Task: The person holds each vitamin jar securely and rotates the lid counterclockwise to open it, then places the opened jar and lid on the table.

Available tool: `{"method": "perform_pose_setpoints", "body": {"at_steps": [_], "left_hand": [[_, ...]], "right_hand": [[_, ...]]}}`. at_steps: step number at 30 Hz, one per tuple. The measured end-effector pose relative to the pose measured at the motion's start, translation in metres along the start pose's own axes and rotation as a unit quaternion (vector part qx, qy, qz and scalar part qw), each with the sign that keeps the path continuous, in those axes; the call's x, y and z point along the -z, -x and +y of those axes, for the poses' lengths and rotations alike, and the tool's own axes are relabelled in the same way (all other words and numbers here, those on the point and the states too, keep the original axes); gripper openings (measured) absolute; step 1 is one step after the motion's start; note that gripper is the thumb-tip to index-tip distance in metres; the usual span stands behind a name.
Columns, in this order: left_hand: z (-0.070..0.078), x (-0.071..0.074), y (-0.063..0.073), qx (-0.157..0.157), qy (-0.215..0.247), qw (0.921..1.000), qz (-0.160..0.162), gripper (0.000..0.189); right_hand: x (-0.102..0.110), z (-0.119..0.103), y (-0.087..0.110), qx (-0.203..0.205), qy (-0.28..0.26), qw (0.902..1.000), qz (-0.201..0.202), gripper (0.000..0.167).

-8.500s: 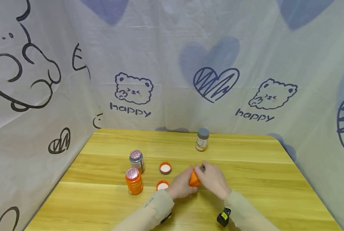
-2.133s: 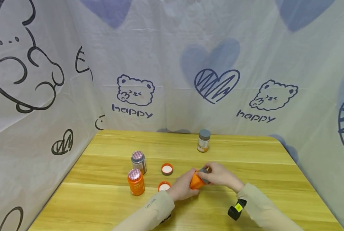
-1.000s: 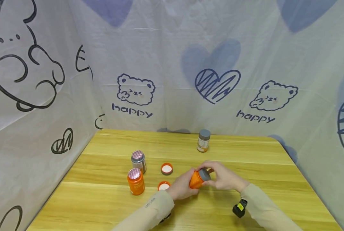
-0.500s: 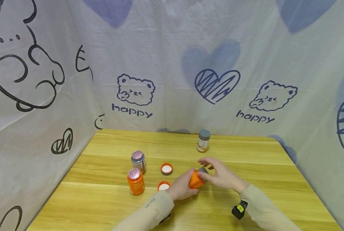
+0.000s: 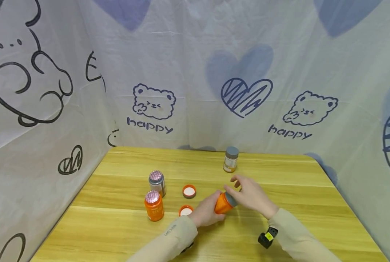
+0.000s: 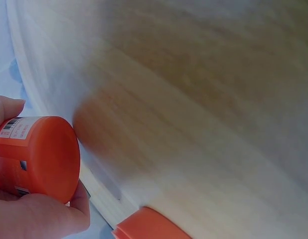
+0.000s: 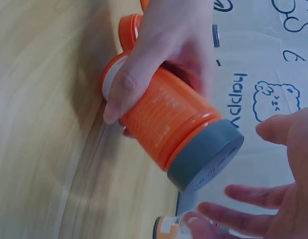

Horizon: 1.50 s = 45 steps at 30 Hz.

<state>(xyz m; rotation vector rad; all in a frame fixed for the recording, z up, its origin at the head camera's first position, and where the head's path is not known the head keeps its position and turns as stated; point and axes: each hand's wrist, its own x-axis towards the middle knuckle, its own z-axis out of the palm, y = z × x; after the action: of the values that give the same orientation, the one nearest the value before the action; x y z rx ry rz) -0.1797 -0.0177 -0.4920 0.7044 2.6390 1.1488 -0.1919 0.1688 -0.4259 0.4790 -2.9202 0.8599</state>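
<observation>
- Crossing the near part of the tabletop (image 5: 103,240) are a light left sleeve (image 5: 173,238), printed with small lettering, and a right sleeve (image 5: 298,233) with a black wrist device (image 5: 267,238) at its cuff.
- The left hand (image 5: 208,211) grips the held bottle (image 5: 222,205), fingers curled round its orange body; the bottle tilts well over, its grey cap (image 7: 206,155) on the neck and turned toward the right hand (image 5: 253,196).
- That right hand has its fingers spread and slightly bent about the cap's end; the right wrist view shows a gap between them and the cap.
- An orange lid (image 5: 185,210) lies inside up just beside the left hand, which, with its cuff, hides the near part.
- A grey-and-orange lid (image 5: 189,191), also inside up with a white liner, lies just beyond it.
- Farther left, a foil-sealed orange bottle (image 5: 154,208) stands upright, blocking the lower part of a foil-sealed grey bottle (image 5: 158,185) right behind; whether they touch I cannot tell.
- Beyond the right hand, near the far edge, a grey-capped bottle (image 5: 230,162) stands upright, well apart from the rest.
- White cloth (image 5: 195,120) with hearts, bears and "happy" hangs behind.
</observation>
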Motion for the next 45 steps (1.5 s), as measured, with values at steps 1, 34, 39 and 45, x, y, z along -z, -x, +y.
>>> {"method": "perform_pose_setpoints", "body": {"at_steps": [1, 34, 39, 45], "left_hand": [[0.0, 0.0, -0.0001, 0.0, -0.001, 1.0, 0.0, 0.052], [0.0032, 0.0019, 0.0029, -0.001, -0.006, 1.0, -0.002, 0.048], [0.0012, 0.0002, 0.0013, 0.002, -0.007, 1.0, -0.002, 0.05], [-0.001, -0.001, -0.0004, 0.0, -0.005, 1.0, 0.0, 0.052]], "right_hand": [[0.0003, -0.0006, -0.0001, -0.012, 0.0, 0.9999, -0.011, 0.045], [-0.0052, -0.0081, 0.0025, -0.062, -0.069, 0.9898, -0.108, 0.031], [-0.0052, -0.0064, 0.0022, -0.042, -0.074, 0.9901, -0.111, 0.03], [-0.004, -0.0018, 0.0029, 0.007, -0.074, 0.9904, -0.117, 0.032]]}}
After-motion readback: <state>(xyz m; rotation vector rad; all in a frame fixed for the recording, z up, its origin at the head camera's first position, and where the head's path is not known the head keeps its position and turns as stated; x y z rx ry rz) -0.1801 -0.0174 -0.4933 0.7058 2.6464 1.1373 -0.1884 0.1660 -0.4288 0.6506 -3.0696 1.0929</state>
